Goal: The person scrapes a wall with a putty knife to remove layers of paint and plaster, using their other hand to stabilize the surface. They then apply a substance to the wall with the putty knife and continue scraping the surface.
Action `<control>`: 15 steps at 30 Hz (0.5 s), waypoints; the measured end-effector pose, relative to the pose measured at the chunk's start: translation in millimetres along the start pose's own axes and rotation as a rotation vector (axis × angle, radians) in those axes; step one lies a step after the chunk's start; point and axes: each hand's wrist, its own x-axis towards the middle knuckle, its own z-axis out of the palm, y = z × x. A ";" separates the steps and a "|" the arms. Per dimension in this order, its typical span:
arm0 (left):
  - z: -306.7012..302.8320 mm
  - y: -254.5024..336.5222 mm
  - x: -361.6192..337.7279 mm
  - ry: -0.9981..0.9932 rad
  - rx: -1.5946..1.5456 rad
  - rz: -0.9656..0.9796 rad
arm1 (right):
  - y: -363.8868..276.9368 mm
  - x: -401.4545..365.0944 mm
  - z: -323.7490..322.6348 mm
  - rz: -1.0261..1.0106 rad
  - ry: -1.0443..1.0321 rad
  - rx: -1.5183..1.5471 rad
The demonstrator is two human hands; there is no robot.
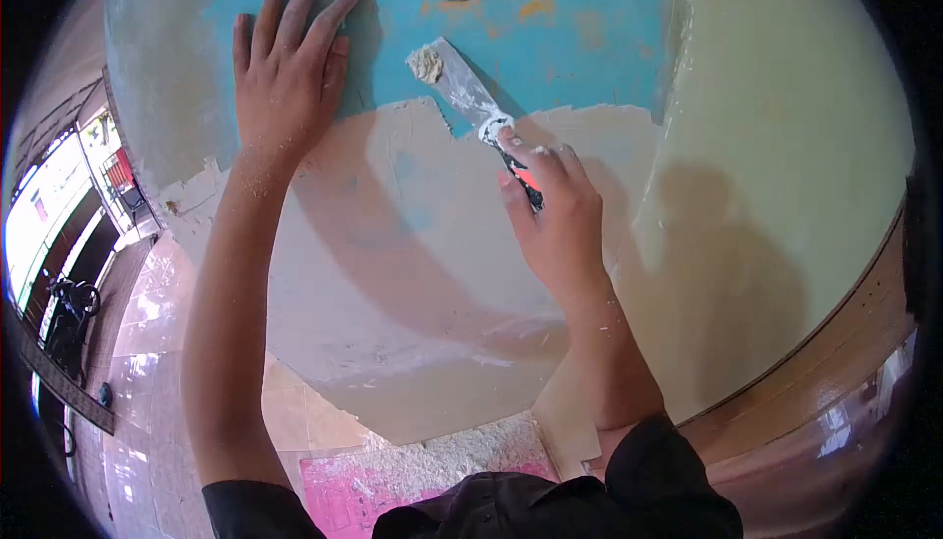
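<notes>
- Black sleeves [678, 480] fill the bottom edge.
- Right hand [555, 220], centre frame, fingers clamped on the putty knife [470, 95]; its blade runs up-left from them, with a filler lump [425, 64] at the tip.
- Left hand [290, 78], upper left, lies flat on the blue wall [570, 48], fingers loosely together, near the tip.

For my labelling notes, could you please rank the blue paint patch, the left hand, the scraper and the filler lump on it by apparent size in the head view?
1. blue paint patch
2. left hand
3. scraper
4. filler lump
All lie at the wall, so nearness hardly skews the order.
</notes>
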 end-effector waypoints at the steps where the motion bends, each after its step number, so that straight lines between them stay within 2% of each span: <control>1: -0.3 -3.1 0.4 0.006 0.001 0.003 | 0.1 0.8 -2.2 0.011 -0.003 0.055; 3: 0.6 -15.2 -2.1 0.046 -0.115 0.067 | 5.5 -2.6 -3.5 0.011 -0.004 0.113; 7: -13.3 -34.1 -9.3 -0.011 -0.108 0.100 | 19.5 -48.6 -5.0 0.019 -0.002 0.238; 9: -19.0 -43.8 -8.4 -0.058 -0.032 0.134 | 23.8 -64.3 -6.5 0.086 -0.031 0.128; 10: -22.2 -48.6 -6.9 -0.051 -0.023 0.136 | 24.7 -67.7 -4.8 0.038 0.022 0.130; 12: -26.2 -56.1 -9.8 -0.092 -0.007 0.119 | 25.3 -67.9 1.0 0.045 0.003 0.094; 15: -20.9 -59.5 -16.8 -0.051 0.044 0.092 | 13.5 -64.7 8.8 0.078 -0.004 0.016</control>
